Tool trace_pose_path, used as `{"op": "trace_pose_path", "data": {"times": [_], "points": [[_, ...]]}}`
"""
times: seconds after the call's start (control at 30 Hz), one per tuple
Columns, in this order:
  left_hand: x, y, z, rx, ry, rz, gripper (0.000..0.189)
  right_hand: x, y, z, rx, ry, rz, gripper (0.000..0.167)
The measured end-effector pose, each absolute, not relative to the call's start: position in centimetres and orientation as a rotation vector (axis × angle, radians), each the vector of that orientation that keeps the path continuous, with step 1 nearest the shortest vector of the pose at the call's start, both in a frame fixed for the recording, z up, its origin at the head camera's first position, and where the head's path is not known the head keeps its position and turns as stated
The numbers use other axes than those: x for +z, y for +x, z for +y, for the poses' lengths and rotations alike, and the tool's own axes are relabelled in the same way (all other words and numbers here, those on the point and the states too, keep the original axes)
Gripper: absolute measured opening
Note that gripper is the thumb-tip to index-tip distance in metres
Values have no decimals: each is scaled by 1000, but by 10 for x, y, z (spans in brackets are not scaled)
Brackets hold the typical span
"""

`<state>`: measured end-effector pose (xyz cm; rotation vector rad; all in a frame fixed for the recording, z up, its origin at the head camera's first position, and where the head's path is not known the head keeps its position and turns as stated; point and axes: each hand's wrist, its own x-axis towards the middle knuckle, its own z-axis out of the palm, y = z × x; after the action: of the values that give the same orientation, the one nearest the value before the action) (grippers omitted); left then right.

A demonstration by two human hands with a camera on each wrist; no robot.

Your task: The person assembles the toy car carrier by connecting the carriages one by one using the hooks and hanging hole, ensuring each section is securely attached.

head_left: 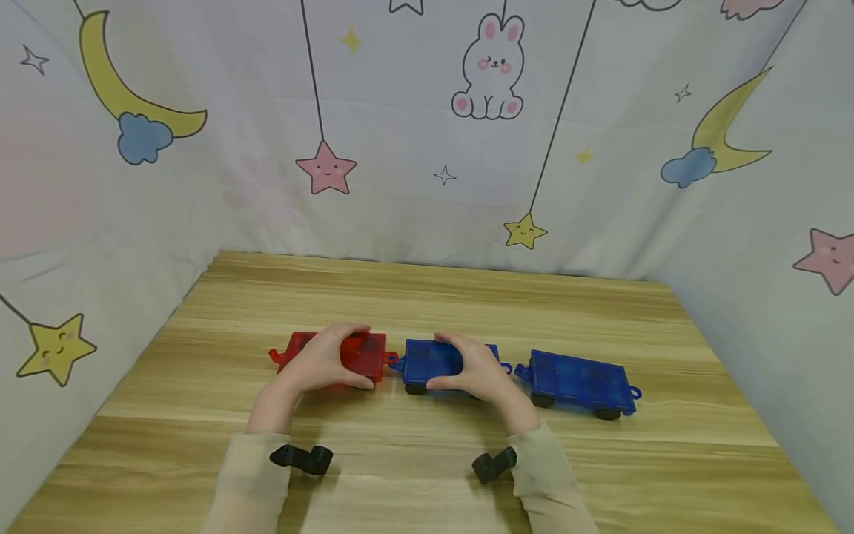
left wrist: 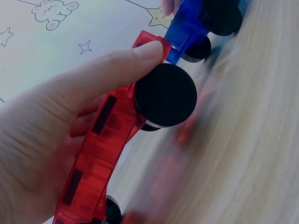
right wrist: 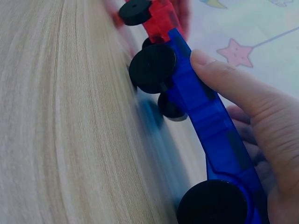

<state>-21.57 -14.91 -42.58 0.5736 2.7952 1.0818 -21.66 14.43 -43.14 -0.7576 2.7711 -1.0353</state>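
My left hand (head_left: 319,363) grips a translucent red toy wagon (head_left: 367,356) across its width, thumb on the near side. In the left wrist view the thumb lies along the red side just above a black wheel (left wrist: 166,95). A blue toy wagon (head_left: 423,360) is held by my right hand (head_left: 475,368), thumb near and fingers over the far edge. The red wagon's ring and the blue wagon's hook (head_left: 396,365) overlap in the head view. Right of them stands a second blue wagon (head_left: 580,380), slightly angled, its hook close to the held wagon's ring.
The wagons are in a row across a wood-grain table (head_left: 394,460). White cloth printed with stars, moons and a rabbit (head_left: 494,67) hangs at the back and both sides. Each wrist wears a small black camera (head_left: 320,460).
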Motion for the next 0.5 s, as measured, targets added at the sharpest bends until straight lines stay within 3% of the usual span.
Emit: {"op": "trace_pose_path", "data": {"times": [0.5], "points": [[-427, -217, -149, 1054, 576, 2801, 92, -432, -217, 144, -1021, -765, 2781, 82]]}}
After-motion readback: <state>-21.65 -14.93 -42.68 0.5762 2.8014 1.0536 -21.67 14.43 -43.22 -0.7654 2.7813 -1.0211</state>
